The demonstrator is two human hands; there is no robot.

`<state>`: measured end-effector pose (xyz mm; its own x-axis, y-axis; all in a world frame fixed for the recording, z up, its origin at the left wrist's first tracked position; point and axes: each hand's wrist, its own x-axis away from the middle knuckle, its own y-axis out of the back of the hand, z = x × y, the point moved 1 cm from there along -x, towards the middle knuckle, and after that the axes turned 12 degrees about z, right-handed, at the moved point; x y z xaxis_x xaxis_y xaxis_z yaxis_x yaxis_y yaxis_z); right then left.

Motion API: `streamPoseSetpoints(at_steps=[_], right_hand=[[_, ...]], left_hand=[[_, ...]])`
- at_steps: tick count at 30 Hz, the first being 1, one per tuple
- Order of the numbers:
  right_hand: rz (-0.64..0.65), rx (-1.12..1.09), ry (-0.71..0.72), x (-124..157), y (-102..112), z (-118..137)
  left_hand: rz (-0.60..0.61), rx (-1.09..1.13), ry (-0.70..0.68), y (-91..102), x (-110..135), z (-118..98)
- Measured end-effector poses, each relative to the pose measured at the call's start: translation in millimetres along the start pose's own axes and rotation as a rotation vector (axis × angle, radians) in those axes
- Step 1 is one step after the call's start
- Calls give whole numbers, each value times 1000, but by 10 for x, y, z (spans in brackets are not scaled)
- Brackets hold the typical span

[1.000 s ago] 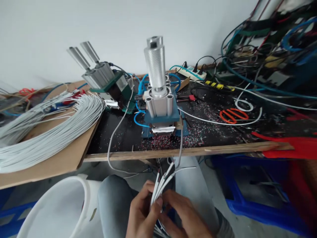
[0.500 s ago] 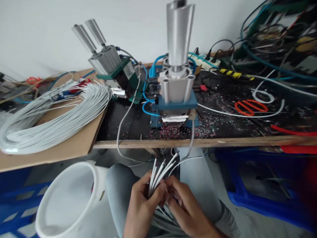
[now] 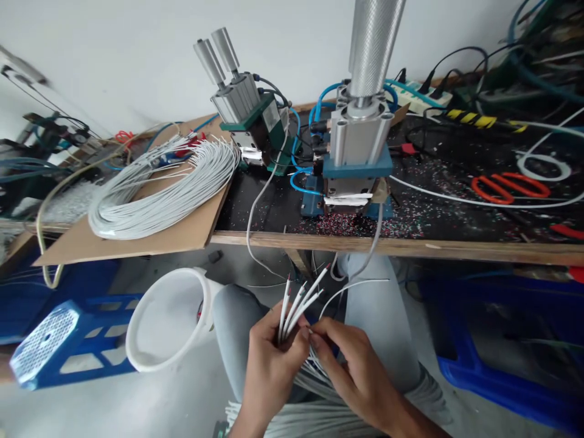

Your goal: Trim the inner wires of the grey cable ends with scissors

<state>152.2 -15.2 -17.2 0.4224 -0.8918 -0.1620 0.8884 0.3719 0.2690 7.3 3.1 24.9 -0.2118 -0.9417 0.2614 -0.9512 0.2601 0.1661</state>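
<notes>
Several white cables [image 3: 296, 310] fan upward out of my left hand [image 3: 276, 359], which is closed round them above my lap. Dark or reddish tips show at their ends. Close beside it, my right hand [image 3: 349, 359] pinches a thin white piece of cable [image 3: 311, 330] between thumb and forefinger. One thin cable [image 3: 351, 286] curves off to the right behind the right hand. Below both hands a large bundle of grey-white cables [image 3: 314, 417] lies across my lap; the hands hide part of it.
A pneumatic press [image 3: 358, 164] stands at the bench's front edge [image 3: 410, 246], with coloured scraps around its base. Left of it are a second press [image 3: 249, 115] and a cable coil [image 3: 159, 207] on cardboard [image 3: 196, 234]. Below are a white bucket [image 3: 132, 340] and a blue stool [image 3: 50, 340].
The view has swung left and down, so bench and presses appear further right and more floor shows. Both hands stay close together at the cables, the left still gripping them.
</notes>
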Motion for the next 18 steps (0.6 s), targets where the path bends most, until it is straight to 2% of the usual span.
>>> streamPoseSetpoints(at_steps=[3,6,9,12,14,18], right_hand=[[48,231,74,73,151,50],[165,475,147,137,391,115],[244,531,172,181,585,131],[108,299,143,204,588,47],[-62,132,96,205,470,-51],[-382,-25,-27,126,152,-224]], left_hand=[[29,-53,-12,-58,38,-76],[107,-120,-2,-105,50,-169],[183,-174,21,-146,23,-255],[171,-162,38,-209,-49,-282],[101,-126,44,-281,-116,-249],[-53,-19,58,-478,-261,-106]])
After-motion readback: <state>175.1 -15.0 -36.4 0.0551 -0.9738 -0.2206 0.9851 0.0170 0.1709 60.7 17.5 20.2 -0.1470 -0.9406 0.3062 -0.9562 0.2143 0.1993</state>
